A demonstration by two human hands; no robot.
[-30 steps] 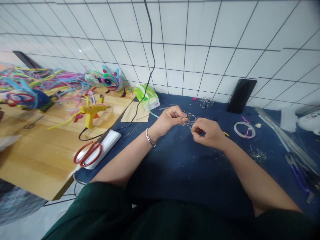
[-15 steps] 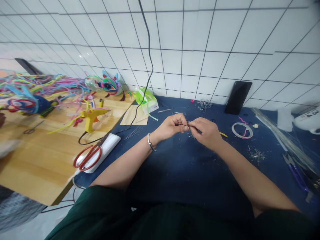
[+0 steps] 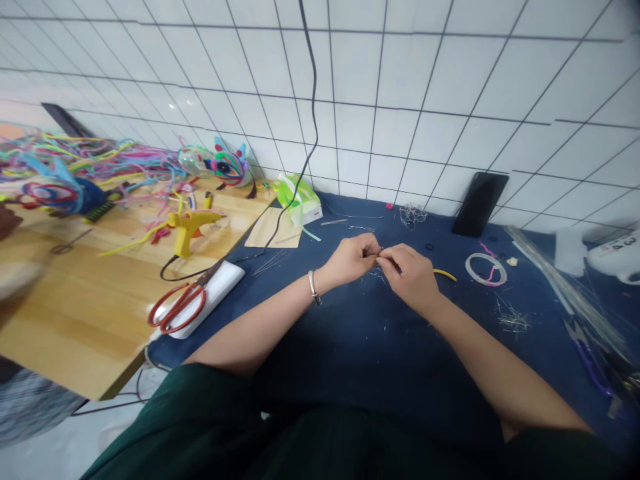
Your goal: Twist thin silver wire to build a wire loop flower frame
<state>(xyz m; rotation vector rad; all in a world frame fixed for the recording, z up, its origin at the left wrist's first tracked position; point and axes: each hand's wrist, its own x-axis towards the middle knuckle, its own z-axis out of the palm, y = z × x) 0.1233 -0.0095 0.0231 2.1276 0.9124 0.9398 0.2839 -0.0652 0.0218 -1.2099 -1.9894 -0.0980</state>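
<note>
Pinching thin, curling wire (image 3: 376, 271): left grip (image 3: 353, 259), right grip (image 3: 410, 275), above flat dark-blue tabletop (image 3: 340, 353).

A white tiled wall (image 3: 410, 67) rises behind a wooden table (image 3: 95, 300) and dark-blue worktop (image 3: 320, 353).

wirework (image 3: 379, 272): part-hidden by hands (image 3: 351, 260) (image 3: 411, 275) | mug (image 3: 615, 259): cut by right edge | pale shape (image 3: 17, 280): blurred

Dark-blue tabletop (image 3: 325, 353): wire tangle (image 3: 413, 215) near wall, pale ring (image 3: 469, 267) at right, loose wire clippings (image 3: 514, 320), purple-handled snips (image 3: 581, 343), white bar (image 3: 220, 287) at left edge. Wooden table (image 3: 90, 320) farther left: yellow glue gun (image 3: 187, 233), small scissors (image 3: 63, 249), heaped colourful strands (image 3: 135, 160).
</note>
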